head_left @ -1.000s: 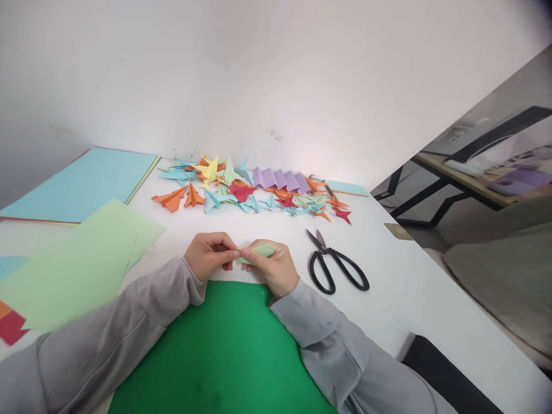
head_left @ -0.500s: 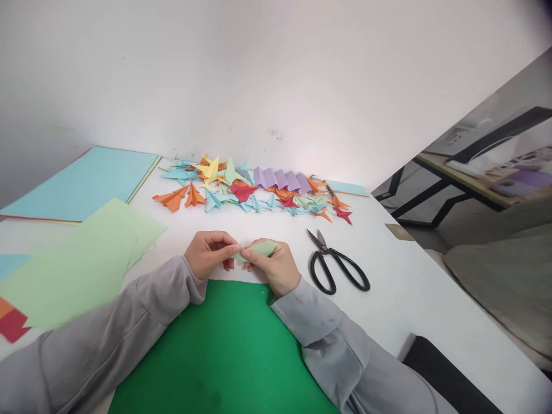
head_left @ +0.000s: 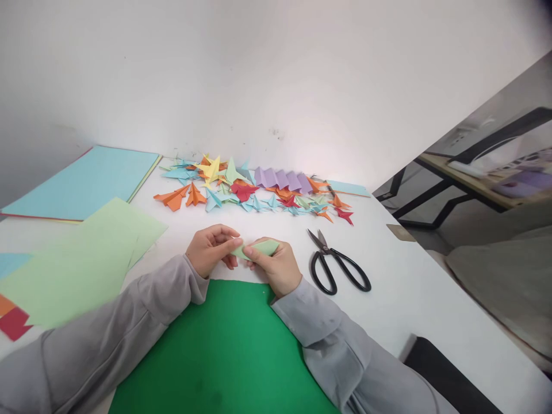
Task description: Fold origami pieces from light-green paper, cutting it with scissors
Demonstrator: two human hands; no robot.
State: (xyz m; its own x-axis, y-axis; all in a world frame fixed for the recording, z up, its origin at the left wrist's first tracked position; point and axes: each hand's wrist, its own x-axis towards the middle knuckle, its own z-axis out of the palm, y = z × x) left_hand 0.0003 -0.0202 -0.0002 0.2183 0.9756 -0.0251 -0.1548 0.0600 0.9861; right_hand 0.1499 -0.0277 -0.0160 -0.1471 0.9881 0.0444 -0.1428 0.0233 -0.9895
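Observation:
A small folded piece of light green paper (head_left: 266,248) is held up between my two hands, just past the far edge of a green mat (head_left: 224,345). My right hand (head_left: 279,269) pinches it, thumb on top and fingers underneath. At its left end, my left hand (head_left: 210,250) grips the tip between thumb and fingers. Part of the paper is hidden by my right thumb. To the right of my right hand lie black-handled scissors (head_left: 324,251) with their blades a little apart.
Along the wall lie many folded paper shapes, among them an orange paper plane (head_left: 172,199) and a purple pleated strip (head_left: 282,179). Light green sheets (head_left: 86,259) and a blue stack of paper (head_left: 86,178) are on the left. A black object (head_left: 448,374) sits at front right.
My left thumb and fingers have shifted slightly at the paper's left end, and more of the light green paper shows between my hands. The view has drifted very slightly.

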